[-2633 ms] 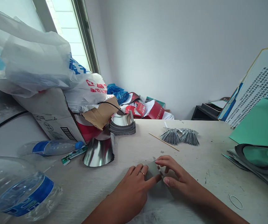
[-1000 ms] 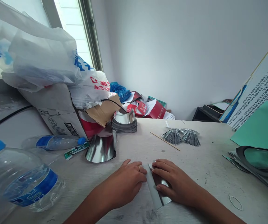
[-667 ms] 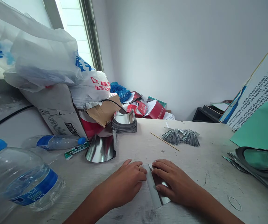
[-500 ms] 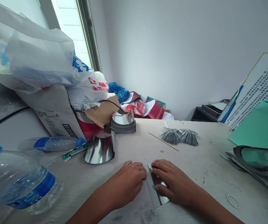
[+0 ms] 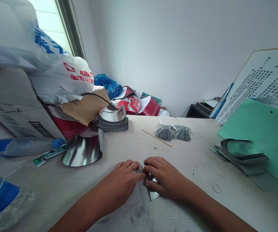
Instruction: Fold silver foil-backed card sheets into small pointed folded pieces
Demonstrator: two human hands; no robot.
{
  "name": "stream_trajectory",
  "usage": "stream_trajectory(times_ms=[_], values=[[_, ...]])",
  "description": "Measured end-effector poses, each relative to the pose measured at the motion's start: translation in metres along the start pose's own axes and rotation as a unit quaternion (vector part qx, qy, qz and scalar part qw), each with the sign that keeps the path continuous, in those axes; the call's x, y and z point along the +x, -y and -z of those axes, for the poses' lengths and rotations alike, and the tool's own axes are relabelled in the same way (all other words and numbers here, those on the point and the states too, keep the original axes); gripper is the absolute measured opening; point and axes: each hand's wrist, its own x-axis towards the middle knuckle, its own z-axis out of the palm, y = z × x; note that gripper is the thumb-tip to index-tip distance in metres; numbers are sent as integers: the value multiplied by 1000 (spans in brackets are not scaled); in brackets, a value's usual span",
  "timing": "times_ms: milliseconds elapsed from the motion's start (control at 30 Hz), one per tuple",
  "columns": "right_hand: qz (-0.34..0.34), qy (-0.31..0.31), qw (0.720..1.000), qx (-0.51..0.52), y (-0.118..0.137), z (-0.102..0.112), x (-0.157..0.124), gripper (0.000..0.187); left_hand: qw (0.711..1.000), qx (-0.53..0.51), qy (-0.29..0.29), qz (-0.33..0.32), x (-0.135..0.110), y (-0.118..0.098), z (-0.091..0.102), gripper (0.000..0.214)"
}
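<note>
A narrow strip of silver foil-faced sheet [image 5: 147, 190] lies on the table under my hands, its shiny end showing below my right fingers. My right hand [image 5: 164, 177] presses down over the strip and covers most of it. My left hand [image 5: 123, 183] sits just to its left, fingertips against the strip's upper edge. Whether the left fingers grip it, I cannot tell. A large curved silver piece [image 5: 82, 151] stands left of my hands. Behind it is a stack of curved silver-and-grey pieces [image 5: 112, 121].
The pale worktable [image 5: 197, 161] holds two bundles of metal-tagged wires [image 5: 173, 132], a wooden stick [image 5: 157, 138], a rubber band [image 5: 216, 188] and dark curved sheets [image 5: 240, 154] on a green board [image 5: 257, 135]. Plastic bottles [image 5: 23, 147] and a cardboard box [image 5: 10, 109] stand left.
The view has swung, shifting everything left in the picture. My hands have drawn closer together, and the left fingers have reached the strip. Less of the strip shows.
</note>
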Motion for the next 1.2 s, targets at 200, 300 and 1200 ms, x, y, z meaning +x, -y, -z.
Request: stream_trajectory(times_ms=[200,300,1200], values=[[11,17,999,41,-4,8,-6,36,1000,-9,24,6,-2,-2,5,43],[9,36,998,48,-5,12,-8,38,999,-12,30,17,-3,-5,9,43],[-27,12,1000,-3,4,2,-6,39,990,-44,-27,127,5,-15,-10,26]])
